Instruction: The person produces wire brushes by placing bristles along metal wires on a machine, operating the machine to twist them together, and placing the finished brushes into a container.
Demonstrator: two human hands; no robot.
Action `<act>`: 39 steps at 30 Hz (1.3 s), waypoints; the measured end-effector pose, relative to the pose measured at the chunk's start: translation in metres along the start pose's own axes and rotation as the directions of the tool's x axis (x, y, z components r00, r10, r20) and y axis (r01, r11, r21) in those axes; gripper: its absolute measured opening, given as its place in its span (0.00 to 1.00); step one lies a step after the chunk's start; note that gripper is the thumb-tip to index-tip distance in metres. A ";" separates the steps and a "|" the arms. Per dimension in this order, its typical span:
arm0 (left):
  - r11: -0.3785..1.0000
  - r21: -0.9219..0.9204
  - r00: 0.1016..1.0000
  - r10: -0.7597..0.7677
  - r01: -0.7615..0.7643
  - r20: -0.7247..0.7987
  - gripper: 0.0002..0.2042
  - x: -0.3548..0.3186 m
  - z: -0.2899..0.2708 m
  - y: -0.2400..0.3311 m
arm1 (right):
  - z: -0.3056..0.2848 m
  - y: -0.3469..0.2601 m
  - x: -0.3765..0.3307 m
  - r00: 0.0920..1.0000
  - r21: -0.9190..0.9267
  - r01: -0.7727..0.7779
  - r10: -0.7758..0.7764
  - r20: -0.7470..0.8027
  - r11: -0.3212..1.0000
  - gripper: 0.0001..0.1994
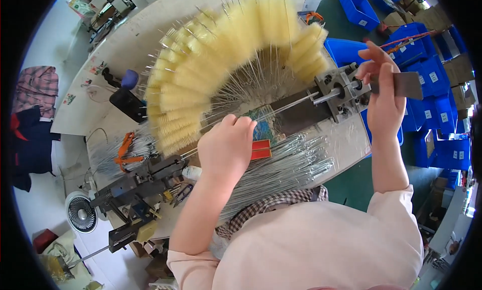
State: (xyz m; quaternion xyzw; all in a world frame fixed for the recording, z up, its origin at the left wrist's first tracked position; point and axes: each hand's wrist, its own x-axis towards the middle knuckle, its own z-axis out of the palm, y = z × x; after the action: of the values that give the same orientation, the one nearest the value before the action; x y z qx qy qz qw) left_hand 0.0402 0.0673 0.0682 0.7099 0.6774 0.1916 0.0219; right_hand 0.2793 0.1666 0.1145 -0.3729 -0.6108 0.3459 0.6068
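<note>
My left hand [227, 144] is closed over a thin metal wire [286, 106] at the middle of the workbench, fingertips pinching it. The wire runs right into a grey metal jig [337, 91] with a shaft. My right hand [384, 96] grips the flat dark crank handle [409, 84] at the jig's right end, fingers partly spread. Behind the wire, a big fan of yellow bristle brushes [226, 54] on wire stems lies spread over the table.
A bundle of bare steel wires [286, 167] lies near my body. A metal clamp device [140, 182] sits at left, orange pliers [124, 152] beside it, a small fan [83, 212] on the floor. Blue bins [432, 74] stand stacked at right.
</note>
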 end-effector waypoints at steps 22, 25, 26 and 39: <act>0.131 -0.878 0.615 -0.761 0.461 0.209 0.14 -0.164 0.018 -0.071 | 0.197 0.041 -0.085 0.239 -0.011 0.654 -0.193 0.951 0.757 0.04; -0.493 -0.821 0.621 -0.557 0.288 0.552 0.19 -0.132 0.018 -0.051 | 0.204 0.038 -0.083 0.221 -0.059 0.609 -0.097 0.970 0.791 0.05; -0.497 -0.820 0.619 -0.557 0.286 0.553 0.19 -0.126 0.017 -0.050 | 0.205 0.039 -0.082 0.215 -0.083 0.552 -0.045 0.976 0.830 0.07; 0.348 -0.737 0.744 -0.593 0.580 0.306 0.14 -0.136 0.064 -0.078 | 0.213 0.036 -0.077 0.067 -0.035 0.641 -0.011 0.998 0.767 0.10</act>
State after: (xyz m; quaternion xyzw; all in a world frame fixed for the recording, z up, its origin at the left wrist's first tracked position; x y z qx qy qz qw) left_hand -0.0165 -0.0435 -0.0464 0.3294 0.7246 0.4565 0.3976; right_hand 0.0669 0.1228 0.0402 -0.0393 -0.9822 0.1831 0.0163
